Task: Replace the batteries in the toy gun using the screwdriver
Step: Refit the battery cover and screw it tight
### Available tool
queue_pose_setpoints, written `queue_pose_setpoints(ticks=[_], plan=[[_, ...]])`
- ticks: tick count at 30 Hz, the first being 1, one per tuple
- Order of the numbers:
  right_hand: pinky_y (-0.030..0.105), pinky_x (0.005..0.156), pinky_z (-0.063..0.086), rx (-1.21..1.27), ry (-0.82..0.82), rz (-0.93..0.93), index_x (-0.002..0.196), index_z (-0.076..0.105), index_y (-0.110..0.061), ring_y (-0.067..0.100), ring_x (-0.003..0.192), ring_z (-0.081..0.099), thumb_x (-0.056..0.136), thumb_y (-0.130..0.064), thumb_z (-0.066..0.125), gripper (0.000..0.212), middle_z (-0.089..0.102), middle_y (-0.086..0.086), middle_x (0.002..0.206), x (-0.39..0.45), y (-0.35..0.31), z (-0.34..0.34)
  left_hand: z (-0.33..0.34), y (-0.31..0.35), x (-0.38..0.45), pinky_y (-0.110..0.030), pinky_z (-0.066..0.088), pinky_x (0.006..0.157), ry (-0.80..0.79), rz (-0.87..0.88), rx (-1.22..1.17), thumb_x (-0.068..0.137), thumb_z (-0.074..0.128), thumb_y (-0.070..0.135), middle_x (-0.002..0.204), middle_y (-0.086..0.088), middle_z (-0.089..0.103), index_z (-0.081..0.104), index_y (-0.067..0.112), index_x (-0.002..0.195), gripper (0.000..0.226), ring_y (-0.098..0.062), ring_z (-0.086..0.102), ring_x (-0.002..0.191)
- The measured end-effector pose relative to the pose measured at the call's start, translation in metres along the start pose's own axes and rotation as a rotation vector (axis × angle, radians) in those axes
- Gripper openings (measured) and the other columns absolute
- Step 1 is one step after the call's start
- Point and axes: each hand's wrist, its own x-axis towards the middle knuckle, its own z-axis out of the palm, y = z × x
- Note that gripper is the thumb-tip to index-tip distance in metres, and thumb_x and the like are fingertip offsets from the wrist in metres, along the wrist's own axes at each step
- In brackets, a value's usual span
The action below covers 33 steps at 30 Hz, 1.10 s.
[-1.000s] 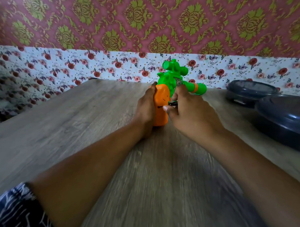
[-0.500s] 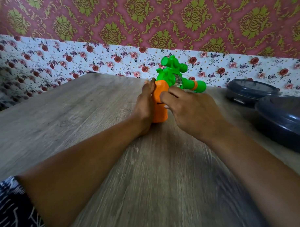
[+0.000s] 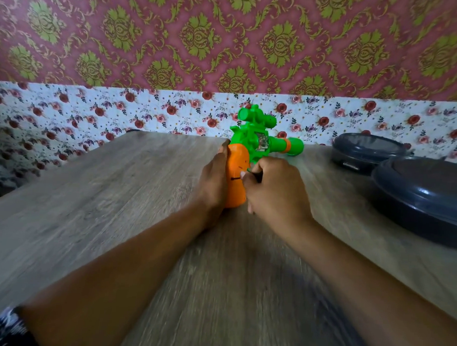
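Toy gun (image 3: pixel 251 145) sits mid-frame on the wooden table (image 3: pixel 105 194), orange grip toward us, green barrel pointing right. Our left hand (image 3: pixel 213 180) lies flat against the grip's left side. Right hand (image 3: pixel 274 190) is curled round a thin dark tool at the grip (screwdriver, probably; mostly hidden). Two dark lidded containers (image 3: pixel 415 195) at right edge.

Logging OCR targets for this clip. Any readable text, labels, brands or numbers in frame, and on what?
None readable.
toy gun: no lettering visible; the small clear window on its green body is too blurred to tell.
dark lidded containers: no label visible.
wallpaper: pattern only, no words.
left hand and right hand cover part of the orange grip.
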Motion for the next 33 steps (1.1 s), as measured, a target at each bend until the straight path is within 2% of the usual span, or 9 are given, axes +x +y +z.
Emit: queue_pose_setpoints(ticks=[3, 5, 10, 13, 16, 20, 24, 29, 33], plan=[[0.029, 0.053, 0.049, 0.196, -0.032, 0.208, 0.057, 0.046, -0.015, 0.017, 0.041, 0.055, 0.085, -0.031, 0.059, 0.035, 0.056, 0.006, 0.046, 0.002, 0.000, -0.002, 0.001, 0.001, -0.001, -0.032, 0.051, 0.093, 0.007, 0.065, 0.028, 0.100, 0.031, 0.042, 0.121, -0.003, 0.062, 0.043, 0.035, 0.137, 0.039, -0.011, 0.063, 0.105], [0.018, 0.036, 0.032, 0.427, -0.113, 0.370, 0.067, 0.053, -0.008, 0.011, 0.025, 0.037, 0.088, -0.026, 0.060, 0.029, 0.047, 0.002, 0.034, -0.001, -0.001, -0.005, 0.000, -0.001, -0.001, -0.023, 0.050, 0.078, 0.038, 0.062, 0.045, 0.102, 0.030, 0.033, 0.112, 0.000, 0.063, 0.044, 0.031, 0.136, 0.037, -0.008, 0.062, 0.094], [0.012, 0.032, 0.025, 0.683, -0.129, 0.391, 0.081, 0.062, -0.008, 0.009, 0.025, 0.034, 0.091, -0.019, 0.057, 0.016, 0.047, 0.000, 0.035, 0.006, -0.001, -0.031, -0.002, 0.000, 0.000, -0.054, 0.046, 0.098, 0.038, 0.037, 0.108, 0.099, 0.037, 0.038, 0.134, -0.009, 0.054, 0.045, 0.035, 0.135, 0.038, -0.032, 0.056, 0.116], [0.017, 0.038, 0.037, 0.588, 0.019, 0.167, 0.103, 0.063, -0.020, 0.009, 0.035, 0.047, 0.096, -0.012, 0.046, 0.020, 0.062, 0.006, 0.052, 0.014, 0.004, -0.035, -0.006, 0.000, 0.004, -0.059, 0.047, 0.094, 0.031, -0.007, 0.064, 0.090, 0.040, 0.046, 0.130, -0.014, 0.057, 0.049, 0.036, 0.128, 0.040, -0.038, 0.058, 0.111], [0.019, 0.054, 0.048, 0.448, -0.043, 0.136, 0.108, 0.065, -0.025, 0.003, 0.057, 0.060, 0.096, -0.009, 0.041, 0.031, 0.070, 0.004, 0.075, 0.012, 0.009, -0.019, -0.011, 0.002, 0.009, -0.057, 0.046, 0.096, 0.048, -0.082, 0.052, 0.091, 0.041, 0.040, 0.130, -0.013, 0.057, 0.052, 0.034, 0.128, 0.038, -0.036, 0.058, 0.112], [0.027, 0.077, 0.051, 0.109, -0.148, 0.027, 0.112, 0.065, -0.018, 0.020, 0.092, 0.065, 0.087, -0.020, 0.058, 0.026, 0.071, 0.007, 0.103, -0.002, 0.008, -0.002, -0.015, 0.009, 0.012, -0.031, 0.051, 0.075, 0.076, -0.116, 0.086, 0.100, 0.037, 0.021, 0.110, -0.006, 0.062, 0.052, 0.020, 0.131, 0.034, -0.023, 0.060, 0.095], [0.033, 0.071, 0.041, -0.300, -0.243, -0.173, 0.106, 0.052, -0.018, 0.032, 0.100, 0.058, 0.087, -0.031, 0.055, 0.023, 0.063, 0.010, 0.103, -0.016, -0.003, 0.001, -0.023, 0.016, 0.011, -0.029, 0.049, 0.058, 0.049, -0.146, 0.207, 0.097, 0.043, 0.018, 0.084, -0.013, 0.060, 0.064, 0.014, 0.093, 0.022, -0.025, 0.056, 0.070], [0.034, 0.075, 0.042, -0.290, -0.263, -0.174, 0.110, 0.051, -0.021, 0.030, 0.103, 0.056, 0.084, -0.048, 0.059, 0.039, 0.061, 0.009, 0.106, -0.020, -0.010, -0.003, -0.031, 0.017, 0.013, -0.039, 0.044, 0.071, 0.134, -0.072, 0.458, 0.084, 0.054, 0.032, 0.059, -0.009, 0.045, 0.049, 0.014, 0.056, 0.034, -0.025, 0.048, 0.061], [0.034, 0.076, 0.042, -0.308, -0.291, -0.184, 0.108, 0.053, -0.018, 0.032, 0.103, 0.056, 0.085, -0.051, 0.055, 0.039, 0.062, 0.011, 0.107, -0.022, -0.014, -0.001, -0.035, 0.013, 0.016, -0.054, 0.032, 0.101, 0.167, -0.180, 0.848, 0.073, 0.048, 0.056, 0.093, -0.017, 0.058, 0.063, 0.012, 0.083, 0.047, -0.038, 0.047, 0.111]])
